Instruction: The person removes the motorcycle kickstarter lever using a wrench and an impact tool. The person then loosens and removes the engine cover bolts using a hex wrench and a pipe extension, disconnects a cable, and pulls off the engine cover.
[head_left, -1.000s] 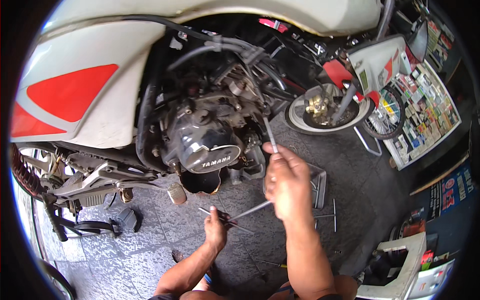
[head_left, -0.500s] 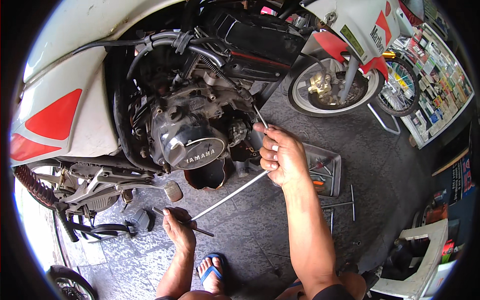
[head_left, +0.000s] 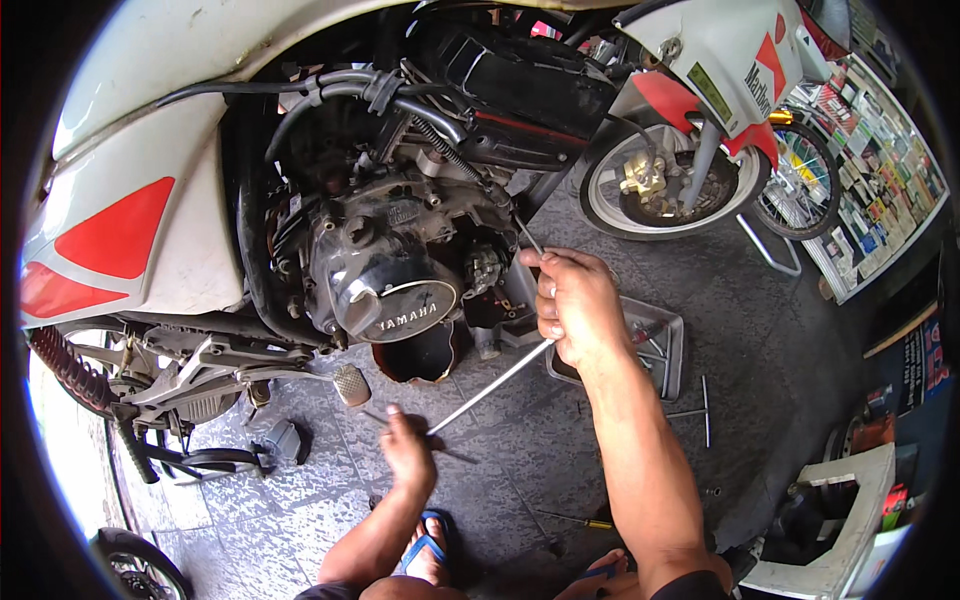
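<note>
T-bar (head_left: 490, 388) slants over floor (head_left: 330, 500) near engine (head_left: 365, 250). Left hand (head_left: 408, 448): fingers curled closed round crossbar (head_left: 372, 416). Right hand (head_left: 578, 305): fingers wrapped tight on shaft (head_left: 515, 368); short rod (head_left: 531, 237) above that hand, possibly the same tool. Engine cover (head_left: 400, 300) bears raised pale lettering (head_left: 410, 316); white fairing (head_left: 725, 50) beyond carries dark print (head_left: 757, 90).

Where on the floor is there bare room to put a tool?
Bare floor shows between the grey part and left forearm and right of the loose T-handle wrench. It is crowded around the right hand, between engine and metal tray.
</note>
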